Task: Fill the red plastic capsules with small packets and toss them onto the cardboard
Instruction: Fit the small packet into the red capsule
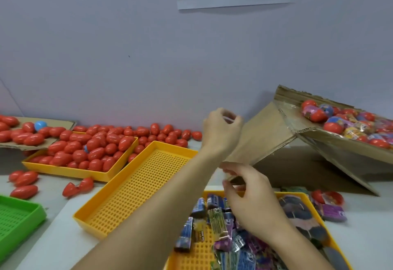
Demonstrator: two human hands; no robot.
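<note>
Glossy plastic capsules (93, 148), corrugated cardboard (261, 133)

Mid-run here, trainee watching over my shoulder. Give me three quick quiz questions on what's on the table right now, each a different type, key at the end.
1. True or false: the middle yellow tray holds red capsules.
2. Multiple choice: the single blue capsule lies (A) in the green tray, (B) on the flat cardboard far left, (C) among the packets.
3. Fill in: the left hand is raised in front of the tilted ______ flap, while the right hand hovers over the packets.

Key: 1 false, it is empty; 2 B; 3 cardboard.
</note>
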